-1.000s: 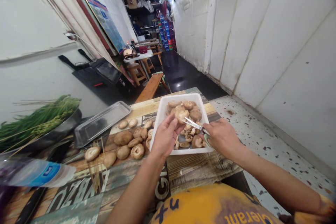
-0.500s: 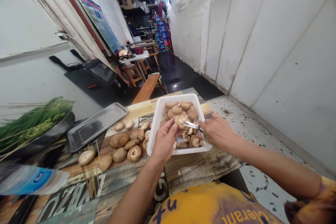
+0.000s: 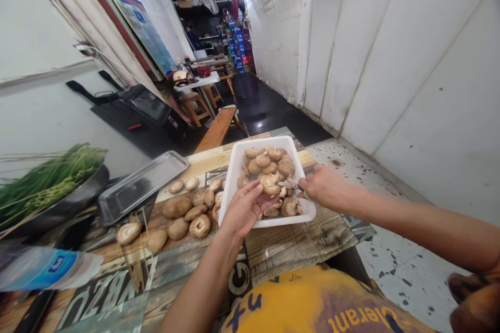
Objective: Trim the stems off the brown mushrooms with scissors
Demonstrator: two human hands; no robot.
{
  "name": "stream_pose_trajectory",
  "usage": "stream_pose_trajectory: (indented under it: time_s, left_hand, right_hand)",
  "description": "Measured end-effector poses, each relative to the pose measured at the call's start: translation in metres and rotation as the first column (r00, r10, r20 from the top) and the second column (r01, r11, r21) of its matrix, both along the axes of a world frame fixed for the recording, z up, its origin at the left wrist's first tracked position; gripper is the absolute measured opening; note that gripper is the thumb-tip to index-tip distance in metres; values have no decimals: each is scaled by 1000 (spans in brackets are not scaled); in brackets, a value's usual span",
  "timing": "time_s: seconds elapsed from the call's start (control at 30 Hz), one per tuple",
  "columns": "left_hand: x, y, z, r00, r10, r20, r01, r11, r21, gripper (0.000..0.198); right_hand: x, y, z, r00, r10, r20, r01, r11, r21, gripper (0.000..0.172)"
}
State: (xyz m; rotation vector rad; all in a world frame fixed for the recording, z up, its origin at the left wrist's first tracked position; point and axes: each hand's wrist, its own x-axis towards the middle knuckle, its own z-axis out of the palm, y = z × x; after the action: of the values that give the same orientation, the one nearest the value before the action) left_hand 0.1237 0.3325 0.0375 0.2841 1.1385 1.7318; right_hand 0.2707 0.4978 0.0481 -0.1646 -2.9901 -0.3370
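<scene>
A brown mushroom (image 3: pixel 269 184) is held in my left hand (image 3: pixel 244 209), its pale underside turned up over the tray. My right hand (image 3: pixel 322 186) is closed around the handles of a pair of scissors (image 3: pixel 288 185), whose blades reach the mushroom at its stem. Beneath both hands sits a white plastic tray (image 3: pixel 233 166) with whole mushrooms (image 3: pixel 269 158) at its far end and cut stems among others nearer me. Left of the tray, several more mushrooms (image 3: pixel 177 207) lie loose on the wooden-patterned table (image 3: pixel 289 250).
An empty clear tray (image 3: pixel 142 187) lies at the left, near a metal bowl (image 3: pixel 84 195) of green vegetables (image 3: pixel 50 182). Thin wooden skewers (image 3: pixel 135 265), a plastic bottle (image 3: pixel 50 268) and a dark knife (image 3: pixel 37 312) are closer to me. A wooden bench (image 3: pixel 217 129) stands beyond the table.
The scissor blades have turned and now show narrower against the mushroom. My left fingers have straightened somewhat around it. The view has shifted slightly; the trays stay in place.
</scene>
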Motion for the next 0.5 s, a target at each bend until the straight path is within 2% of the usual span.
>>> stream_pose_trajectory:
  time_s: [0.07, 0.17, 0.23, 0.33, 0.4, 0.5]
  left_hand:
    - [-6, -3, 5, 994, -102, 39, 103, 995, -13, 28]
    - [-14, -7, 11, 952, -296, 81, 299, 954, -29, 35]
    - [-18, -9, 12, 938, -341, 60, 343, 939, -25, 39]
    - [-21, -13, 11, 931, -366, -1, 366, 931, 0, 42]
    - [-22, -16, 10, 938, -346, -21, 346, 937, 51, 43]
    - [-20, -17, 7, 985, -156, -78, 167, 972, 164, 44]
  right_hand:
    - [1, 5, 5, 995, 92, 26, -95, 990, 109, 25]
    - [1, 10, 13, 975, 218, -43, -201, 947, 250, 24]
    - [0, 13, 18, 948, 291, -128, -238, 916, 324, 23]
    - [0, 21, 21, 900, 382, -210, -268, 865, 424, 26]
    - [2, 29, 22, 888, 399, -227, -269, 853, 446, 26]
    - [8, 33, 19, 918, 298, -261, -205, 921, 330, 31]
